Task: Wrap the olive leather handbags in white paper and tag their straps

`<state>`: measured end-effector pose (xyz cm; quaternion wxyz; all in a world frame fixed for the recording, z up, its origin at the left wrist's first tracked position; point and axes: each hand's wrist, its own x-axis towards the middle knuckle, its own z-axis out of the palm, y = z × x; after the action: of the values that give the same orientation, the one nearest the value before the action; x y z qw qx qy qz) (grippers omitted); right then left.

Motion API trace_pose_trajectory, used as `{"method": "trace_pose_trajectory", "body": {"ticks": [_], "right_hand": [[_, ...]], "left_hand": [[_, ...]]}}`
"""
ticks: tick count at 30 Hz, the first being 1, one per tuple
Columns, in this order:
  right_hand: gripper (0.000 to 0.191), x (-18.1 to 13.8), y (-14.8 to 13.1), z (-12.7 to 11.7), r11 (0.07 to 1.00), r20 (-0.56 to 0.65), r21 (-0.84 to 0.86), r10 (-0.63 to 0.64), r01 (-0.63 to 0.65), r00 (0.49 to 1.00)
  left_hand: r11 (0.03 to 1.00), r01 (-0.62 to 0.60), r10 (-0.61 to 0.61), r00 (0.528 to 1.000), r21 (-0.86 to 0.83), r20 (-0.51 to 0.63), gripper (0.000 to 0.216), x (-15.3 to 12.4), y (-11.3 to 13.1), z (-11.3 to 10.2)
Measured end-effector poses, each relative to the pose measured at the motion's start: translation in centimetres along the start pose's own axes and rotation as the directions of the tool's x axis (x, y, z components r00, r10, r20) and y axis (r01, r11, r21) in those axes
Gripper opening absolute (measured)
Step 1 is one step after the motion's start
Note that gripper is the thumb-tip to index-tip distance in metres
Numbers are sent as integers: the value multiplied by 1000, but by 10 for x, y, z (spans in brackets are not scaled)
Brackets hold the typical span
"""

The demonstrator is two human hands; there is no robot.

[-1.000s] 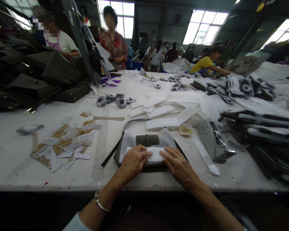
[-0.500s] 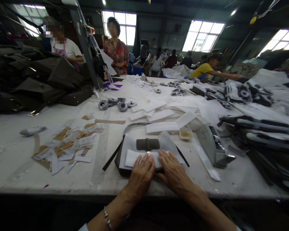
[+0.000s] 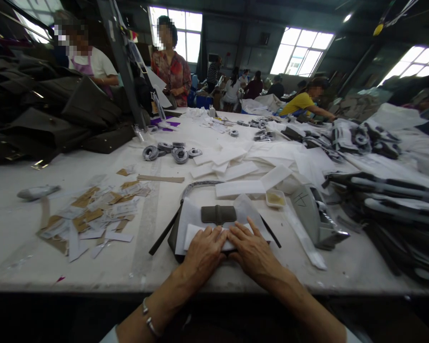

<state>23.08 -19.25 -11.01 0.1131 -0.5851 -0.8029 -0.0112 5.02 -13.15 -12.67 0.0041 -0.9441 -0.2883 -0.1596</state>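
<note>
A dark olive handbag (image 3: 172, 239) lies on the table right in front of me, its wrapped handle (image 3: 196, 186) arching toward the back. Thin white sheeting (image 3: 188, 209) covers its front, and a brown tab (image 3: 218, 214) shows on top of that. Below the tab is a folded white foam strip (image 3: 190, 232). My left hand (image 3: 204, 250) rests on this strip with fingers extended. Beside it, my right hand (image 3: 253, 252) presses flat on the strip's right part, fingers spread. The hands nearly touch and hide much of the strip and the bag's lower edge.
A grey tape dispenser (image 3: 316, 216) and a small tray (image 3: 275, 198) stand to the right. White foam pieces (image 3: 240, 189) lie behind the bag. Paper tags (image 3: 93, 214) are scattered at left. Dark bags (image 3: 389, 190) pile up at right. Co-workers stand across the table.
My right hand has slid slightly left, toward my left hand, and its fingers have spread. The left hand has shifted a little left. The view has turned slightly.
</note>
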Motion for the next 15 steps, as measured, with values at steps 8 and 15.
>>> {"method": "trace_pose_trajectory", "body": {"ticks": [8, 15], "right_hand": [[51, -23, 1, 36, 997, -266, -57, -69, 56, 961], [61, -26, 1, 38, 991, -210, -115, -93, 70, 973]], "left_hand": [[980, -83, 138, 937, 180, -321, 36, -18, 6, 29], [941, -127, 211, 946, 315, -248, 45, -23, 5, 32]]}}
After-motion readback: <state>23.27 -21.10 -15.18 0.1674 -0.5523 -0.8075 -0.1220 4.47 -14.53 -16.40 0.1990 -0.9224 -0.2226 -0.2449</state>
